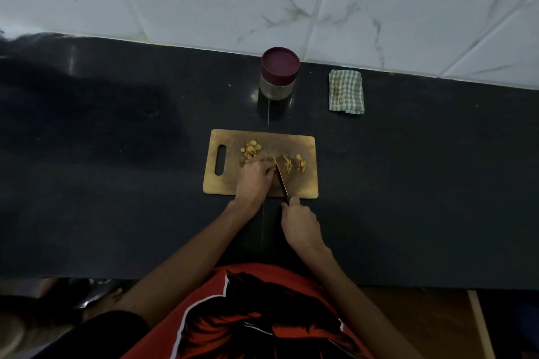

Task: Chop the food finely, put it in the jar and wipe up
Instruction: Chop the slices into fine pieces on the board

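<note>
The yellow food pieces [287, 165] are lying on the wooden chopping board [306, 186], mid-table. Your left hand [255, 179] is curling its fingers down on the food, and your right hand [300, 224] is gripping the knife [282, 181], blade resting beside those fingers. Farther off, the lidded jar [280, 74] is standing, the checked cloth [346, 91] lying to its right on the black table [116, 154].

The counter [116, 154] is black, the cutting board [303, 183] brown, the food [250, 150] yellow. The jar [279, 76] has a maroon lid; the cloth [346, 91] is green-and-white checked
</note>
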